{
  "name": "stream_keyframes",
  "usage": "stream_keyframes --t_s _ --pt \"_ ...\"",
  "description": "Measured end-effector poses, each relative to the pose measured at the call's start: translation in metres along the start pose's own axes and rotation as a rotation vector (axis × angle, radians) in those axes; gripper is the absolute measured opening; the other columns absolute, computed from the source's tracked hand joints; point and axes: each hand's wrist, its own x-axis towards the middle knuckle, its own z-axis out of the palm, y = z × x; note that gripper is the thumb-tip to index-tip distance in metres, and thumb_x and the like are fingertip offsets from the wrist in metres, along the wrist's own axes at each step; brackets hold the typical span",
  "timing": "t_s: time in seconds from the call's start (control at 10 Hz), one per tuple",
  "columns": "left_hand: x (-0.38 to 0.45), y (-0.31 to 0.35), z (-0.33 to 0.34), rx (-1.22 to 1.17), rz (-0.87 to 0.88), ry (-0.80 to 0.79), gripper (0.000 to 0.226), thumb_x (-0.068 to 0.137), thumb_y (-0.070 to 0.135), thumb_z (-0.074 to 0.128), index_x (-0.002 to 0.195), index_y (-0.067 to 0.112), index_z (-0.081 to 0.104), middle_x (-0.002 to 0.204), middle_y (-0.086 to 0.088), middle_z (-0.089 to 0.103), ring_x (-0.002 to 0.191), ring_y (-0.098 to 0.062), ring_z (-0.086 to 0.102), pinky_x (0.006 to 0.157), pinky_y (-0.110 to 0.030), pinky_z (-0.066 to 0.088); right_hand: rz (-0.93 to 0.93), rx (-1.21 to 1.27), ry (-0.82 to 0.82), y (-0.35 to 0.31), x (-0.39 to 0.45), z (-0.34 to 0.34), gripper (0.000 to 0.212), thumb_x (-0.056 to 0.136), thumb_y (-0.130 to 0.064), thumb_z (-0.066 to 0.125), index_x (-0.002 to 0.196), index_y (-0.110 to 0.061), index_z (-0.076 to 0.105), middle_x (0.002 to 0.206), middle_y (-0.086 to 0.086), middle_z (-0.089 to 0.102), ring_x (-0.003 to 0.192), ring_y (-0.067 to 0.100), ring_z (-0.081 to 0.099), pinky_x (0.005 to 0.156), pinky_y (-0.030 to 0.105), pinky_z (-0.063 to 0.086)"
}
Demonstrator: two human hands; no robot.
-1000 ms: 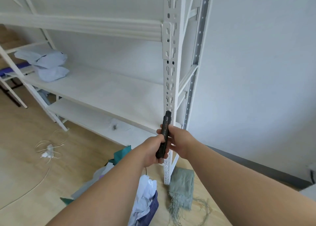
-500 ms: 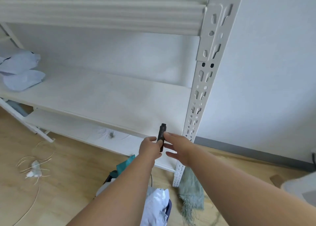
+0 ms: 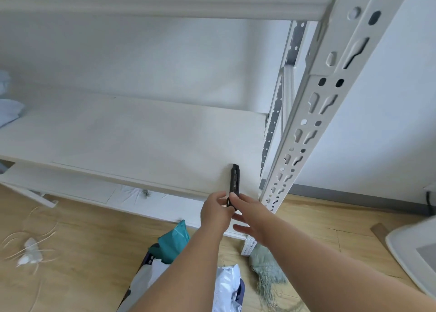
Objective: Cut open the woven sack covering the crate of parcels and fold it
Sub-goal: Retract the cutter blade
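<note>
A black utility knife (image 3: 235,182) points away from me over the front right corner of the white shelf board (image 3: 146,144). My left hand (image 3: 215,213) grips its lower end. My right hand (image 3: 247,215) is beside it with straight, spread fingers, its thumb tip touching the knife. The grey-green woven sack (image 3: 265,263) lies bunched on the floor by the rack's foot, frayed threads trailing from it. Below my arms are parcels, a teal one (image 3: 174,238) and a white one (image 3: 227,285); the crate is mostly hidden.
A perforated white rack post (image 3: 313,113) rises just right of the hands. Pale blue parcels (image 3: 8,112) sit at the shelf's far left. Cut string and a scrap (image 3: 29,255) lie on the wooden floor at left. A white object (image 3: 415,255) stands at lower right.
Both hands carried the knife forward and down to the shelf's front right corner. My right hand let go of its grip and straightened its fingers. The view moved closer to the rack.
</note>
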Motion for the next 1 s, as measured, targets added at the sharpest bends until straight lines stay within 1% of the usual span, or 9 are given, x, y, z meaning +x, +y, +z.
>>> stream_keyframes --t_s 0.1,0.2,0.4,0.5,0.6,0.7,0.8,0.9,1.0 --pt "0.004 -0.002 0.001 0.009 -0.020 0.013 0.028 0.081 0.003 0.060 0.090 0.028 0.067 0.092 0.008 0.070 0.090 -0.018 0.068 0.086 -0.039 0.056 0.031 -0.049 0.020 0.002 0.004 0.003 0.042 0.092 -0.038 0.056 0.127 -0.015 0.054 0.121 0.003 0.061 0.111 0.019 0.062 0.092 0.034 0.054" --pt "0.007 -0.001 0.001 0.035 -0.028 -0.003 0.028 0.082 0.006 0.058 0.080 0.033 0.063 0.086 0.013 0.069 0.087 -0.016 0.067 0.084 -0.039 0.057 0.006 -0.009 0.016 0.004 0.009 0.004 0.034 0.094 -0.035 0.056 0.117 -0.012 0.063 0.120 0.010 0.063 0.114 0.021 0.060 0.095 0.033 0.052" --pt "0.017 0.004 0.003 0.042 0.029 -0.059 0.021 0.087 0.010 0.057 0.101 0.026 0.061 0.106 0.005 0.066 0.103 -0.020 0.064 0.094 -0.039 0.051 -0.052 -0.024 0.031 -0.003 0.024 0.000 0.035 0.093 -0.038 0.056 0.115 -0.011 0.064 0.119 0.013 0.065 0.111 0.023 0.061 0.102 0.033 0.047" --pt "0.020 0.007 0.005 0.100 0.068 -0.042 0.022 0.088 0.011 0.052 0.083 0.031 0.058 0.091 0.006 0.064 0.094 -0.022 0.065 0.084 -0.032 0.051 -0.046 -0.068 0.043 -0.005 0.028 0.000 0.039 0.090 -0.042 0.058 0.112 -0.010 0.065 0.122 0.017 0.064 0.115 0.029 0.060 0.107 0.043 0.042" --pt "0.019 0.011 0.005 0.147 0.106 -0.062 0.015 0.090 0.016 0.050 0.091 0.026 0.061 0.091 0.005 0.062 0.088 -0.019 0.059 0.071 -0.026 0.043 -0.063 -0.064 0.028 -0.010 0.029 -0.001 0.040 0.091 -0.042 0.058 0.117 -0.011 0.063 0.129 0.017 0.059 0.127 0.032 0.050 0.109 0.043 0.040" --pt "0.018 0.012 0.005 0.069 0.122 -0.129 0.020 0.091 0.012 0.048 0.093 0.030 0.057 0.094 0.007 0.061 0.091 -0.015 0.057 0.066 -0.019 0.042 -0.063 0.017 -0.035 -0.011 0.029 -0.004 0.055 0.094 -0.038 0.057 0.141 -0.012 0.046 0.141 0.008 0.052 0.129 0.021 0.049 0.112 0.035 0.037" --pt "0.013 0.015 0.004 0.069 0.149 -0.167 0.031 0.091 0.007 0.049 0.121 0.011 0.055 0.121 -0.008 0.061 0.116 -0.026 0.057 0.089 -0.031 0.047 -0.050 -0.017 -0.051 -0.011 0.022 -0.007 0.059 0.095 -0.038 0.055 0.147 -0.017 0.037 0.148 0.001 0.044 0.136 0.015 0.040 0.114 0.034 0.032" --pt "0.005 0.008 0.006 0.051 0.143 -0.150 0.044 0.092 0.008 0.050 0.136 0.005 0.045 0.138 -0.011 0.051 0.127 -0.030 0.050 0.099 -0.037 0.044 -0.052 -0.003 -0.059 -0.002 0.014 -0.010 0.059 0.095 -0.039 0.055 0.148 -0.020 0.036 0.150 -0.001 0.040 0.139 0.015 0.035 0.115 0.035 0.030" --pt "-0.006 0.005 -0.001 0.048 0.130 -0.068 0.045 0.095 0.015 0.053 0.139 0.016 0.046 0.142 -0.001 0.048 0.127 -0.021 0.049 0.096 -0.025 0.038 -0.084 -0.105 -0.022 0.003 -0.002 -0.011 0.053 0.095 -0.039 0.055 0.144 -0.021 0.043 0.146 0.002 0.045 0.135 0.021 0.040 0.112 0.038 0.035"
